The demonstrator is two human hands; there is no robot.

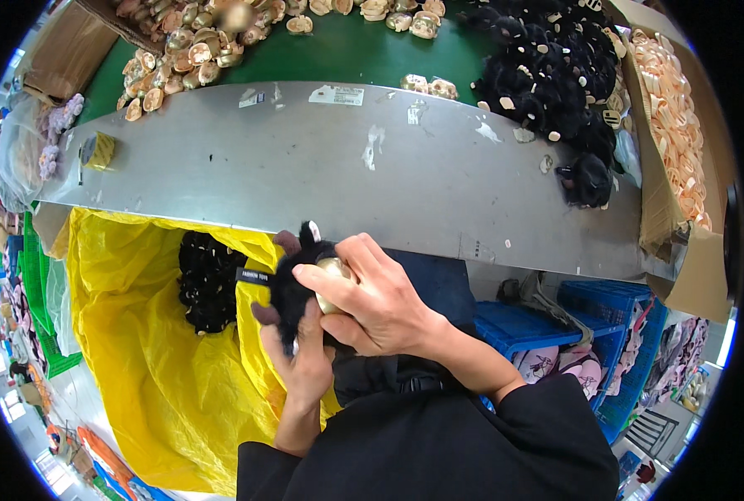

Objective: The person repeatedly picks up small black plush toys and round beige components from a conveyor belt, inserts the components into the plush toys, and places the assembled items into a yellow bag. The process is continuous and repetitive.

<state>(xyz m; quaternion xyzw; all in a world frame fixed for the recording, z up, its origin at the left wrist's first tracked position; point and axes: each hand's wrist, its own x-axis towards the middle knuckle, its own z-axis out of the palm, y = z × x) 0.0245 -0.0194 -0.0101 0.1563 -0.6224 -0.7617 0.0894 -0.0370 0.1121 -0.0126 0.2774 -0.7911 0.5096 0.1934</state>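
Over the front edge of the metal table, my left hand (pixel 307 363) grips a small black plush toy (pixel 285 288) from below. The toy has brownish-purple paws or ears and a black fabric label sticking out to the left. My right hand (pixel 384 301) is closed round a shiny gold, rounded shell piece (pixel 335 269) and holds it against the plush. The inner side of the shell and the toy's face are hidden by my fingers.
Below left, a yellow plastic bag (pixel 130 359) holds several black plush toys (pixel 206 284). Gold shell pieces (pixel 196 54) and more black plush (pixel 547 75) lie along the far side of the grey table (pixel 305 167). A cardboard box (pixel 668 150) of peach-coloured parts stands right; blue crates (pixel 518 326) sit underneath.
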